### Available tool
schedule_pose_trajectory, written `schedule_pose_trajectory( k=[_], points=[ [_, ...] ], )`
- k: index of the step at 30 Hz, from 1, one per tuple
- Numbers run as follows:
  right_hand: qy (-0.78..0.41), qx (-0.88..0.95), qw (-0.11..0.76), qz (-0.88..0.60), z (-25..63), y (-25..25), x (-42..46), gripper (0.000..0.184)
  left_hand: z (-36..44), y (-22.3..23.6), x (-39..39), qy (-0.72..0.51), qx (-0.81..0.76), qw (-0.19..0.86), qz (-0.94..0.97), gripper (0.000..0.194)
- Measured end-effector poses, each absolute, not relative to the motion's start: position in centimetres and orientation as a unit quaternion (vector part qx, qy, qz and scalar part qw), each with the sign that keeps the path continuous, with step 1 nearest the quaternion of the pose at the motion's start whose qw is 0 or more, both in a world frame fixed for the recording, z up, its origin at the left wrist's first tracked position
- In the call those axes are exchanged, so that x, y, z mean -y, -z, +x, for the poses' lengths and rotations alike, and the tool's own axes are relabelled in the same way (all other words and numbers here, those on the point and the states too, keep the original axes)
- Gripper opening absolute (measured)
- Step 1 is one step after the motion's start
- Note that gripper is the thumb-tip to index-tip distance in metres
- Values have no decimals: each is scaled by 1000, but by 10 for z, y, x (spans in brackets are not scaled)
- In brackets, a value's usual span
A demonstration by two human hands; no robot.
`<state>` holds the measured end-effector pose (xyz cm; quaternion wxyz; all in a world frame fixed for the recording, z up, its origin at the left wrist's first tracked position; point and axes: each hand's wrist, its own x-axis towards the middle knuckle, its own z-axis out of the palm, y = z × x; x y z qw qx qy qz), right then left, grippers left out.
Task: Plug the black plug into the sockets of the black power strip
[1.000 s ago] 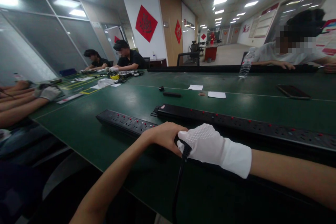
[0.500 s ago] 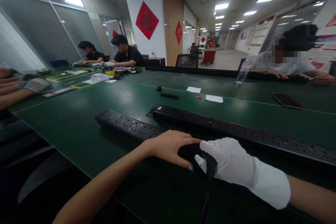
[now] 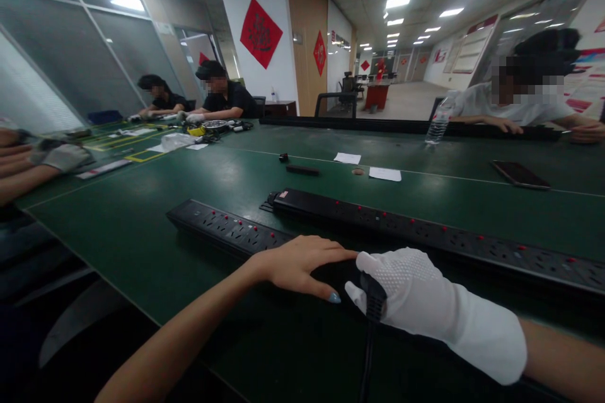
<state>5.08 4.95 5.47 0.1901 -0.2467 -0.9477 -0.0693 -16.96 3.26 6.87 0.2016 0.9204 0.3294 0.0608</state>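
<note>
My bare left hand (image 3: 302,264) lies flat with fingers stretched out on top of the near black power strip (image 3: 227,230), which runs along the green table (image 3: 127,233). My right hand (image 3: 406,293), in a white glove, is closed around a black plug (image 3: 373,289) whose cable (image 3: 366,352) hangs down toward me. The plug sits at the strip, just right of my left fingertips. A second, longer black power strip (image 3: 425,230) with red switches lies right behind the first.
Paper slips (image 3: 385,173), a small black bar (image 3: 302,170), a phone (image 3: 520,174) and a water bottle (image 3: 437,123) lie further back. A person sits across at right, two more at the far left. Another person's gloved hand (image 3: 61,156) rests at the left edge.
My left hand went from curled at the plug to lying flat on the strip. The right hand with the plug shifted right and nearer to me; the view tilted slightly.
</note>
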Motion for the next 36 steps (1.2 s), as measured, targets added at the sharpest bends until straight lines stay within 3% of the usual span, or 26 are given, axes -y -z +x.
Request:
schedule_pose_trajectory(
  k=[36],
  points=[
    [57,949,192,-244,51,-54,-48,29,-163,-70,-28,-53,-365,178,913,66]
  ],
)
